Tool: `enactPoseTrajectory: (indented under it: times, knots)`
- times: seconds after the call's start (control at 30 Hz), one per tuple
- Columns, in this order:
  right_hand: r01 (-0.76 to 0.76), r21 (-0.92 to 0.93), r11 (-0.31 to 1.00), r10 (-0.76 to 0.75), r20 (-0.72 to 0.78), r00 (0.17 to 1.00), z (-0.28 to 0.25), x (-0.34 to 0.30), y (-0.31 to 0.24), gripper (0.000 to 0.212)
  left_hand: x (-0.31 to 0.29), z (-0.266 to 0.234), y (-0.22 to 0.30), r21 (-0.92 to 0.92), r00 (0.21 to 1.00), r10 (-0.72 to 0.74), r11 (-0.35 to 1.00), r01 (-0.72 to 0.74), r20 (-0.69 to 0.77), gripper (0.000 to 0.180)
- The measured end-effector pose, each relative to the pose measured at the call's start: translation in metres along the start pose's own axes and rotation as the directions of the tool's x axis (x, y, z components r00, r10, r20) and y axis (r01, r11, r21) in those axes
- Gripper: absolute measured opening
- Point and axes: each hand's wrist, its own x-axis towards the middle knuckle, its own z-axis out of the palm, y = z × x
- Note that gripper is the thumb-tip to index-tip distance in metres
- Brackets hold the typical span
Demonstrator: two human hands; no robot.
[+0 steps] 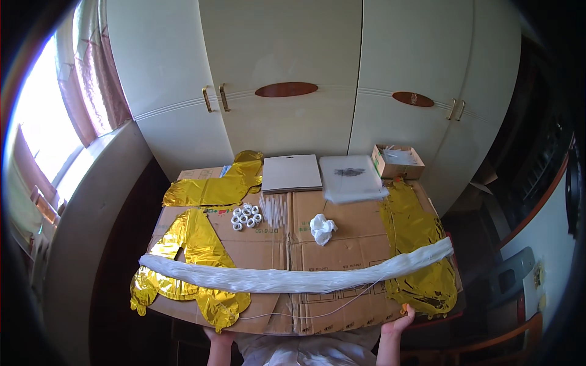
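My left hand (218, 335) is at the near edge of the cardboard-covered table (342, 256), beside a gold foil balloon (223, 302) shaped like a letter A; its fingers are mostly hidden under the edge. Further right, my right hand (398, 321) grips the same edge, thumb up, near the lower end of another gold foil balloon (421, 287). A long bundle of white strands (293, 281) lies across the table over both balloons. From it a thin loose strand (317, 315) curves along the near side.
Several small white rolls (246, 215) sit beside clear straws (274, 210). A crumpled white wad (322, 229) lies at the middle. Farther back are a third gold balloon (210, 190), a flat white box (292, 172), a clear plastic packet (351, 178) and an open carton (398, 163), before tall cabinets (281, 49).
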Motion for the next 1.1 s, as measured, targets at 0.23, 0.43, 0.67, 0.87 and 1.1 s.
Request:
enactPoseTrajectory:
  times: [0.23, 0.43, 0.67, 0.87, 1.1]
  knots:
    - [0.001, -0.083, 0.997, -0.007, -0.068, 0.998, 0.001, -0.001, 0.001, 0.050, -0.036, 0.069, 0.029, -0.093, 0.992, 0.125, 0.988, -0.126, -0.020, 0.081]
    - [-0.034, -0.109, 0.993, 0.020, -0.126, 0.992, -0.003, 0.002, 0.000, 0.049, -0.034, 0.066, 0.034, 0.052, 0.998, 0.059, 0.997, -0.060, 0.032, 0.065]
    - [0.007, -0.123, 0.992, -0.021, -0.114, 0.993, 0.004, 0.002, 0.000, 0.050, -0.032, 0.044, 0.031, 0.141, 0.998, 0.023, 0.990, -0.015, -0.054, 0.058]
    - [-0.102, -0.146, 0.984, 0.084, -0.126, 0.988, 0.019, -0.014, 0.000, 0.063, -0.042, 0.036, 0.041, 0.228, 0.985, -0.108, 0.964, 0.137, -0.135, 0.059]
    - [-0.527, -0.791, 0.310, 0.662, -0.217, 0.717, -0.018, -0.094, 0.022, 0.041, -0.078, 0.111, 0.067, 0.997, 0.657, -0.753, 0.002, -0.074, 0.050, 0.032]
